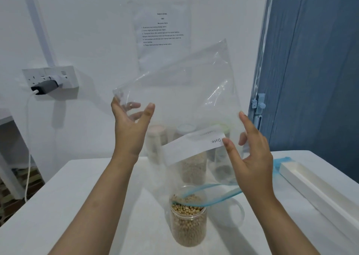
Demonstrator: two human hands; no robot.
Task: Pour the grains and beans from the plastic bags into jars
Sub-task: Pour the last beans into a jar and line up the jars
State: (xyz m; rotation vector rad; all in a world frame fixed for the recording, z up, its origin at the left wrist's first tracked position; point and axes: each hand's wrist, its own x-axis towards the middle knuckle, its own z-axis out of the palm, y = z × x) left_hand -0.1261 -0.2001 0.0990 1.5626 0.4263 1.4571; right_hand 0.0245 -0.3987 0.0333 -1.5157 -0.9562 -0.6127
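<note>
Plastic bag (pixel 186 91), clear and emptied, is held upside down above the tabletop (pixel 77 196), its blue zip mouth hanging into an open jar (pixel 188 218) full of beans (pixel 187 208); its white label reads "Date:". Left hand (pixel 130 126) pinches the bag's upper corner, right hand (pixel 250 153) grips its side by the label. Behind, a wall sheet (pixel 162 35) is headed "TASK & GOAL".

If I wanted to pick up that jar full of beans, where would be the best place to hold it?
Grip the bean jar around its clear cylindrical wall, below the rim, coming in from the side with fingers wrapped round it. It stands upright with no lid, and the plastic bag has its blue zip mouth hanging over the opening, so a hold from above would probably be awkward and might spill beans.
</note>
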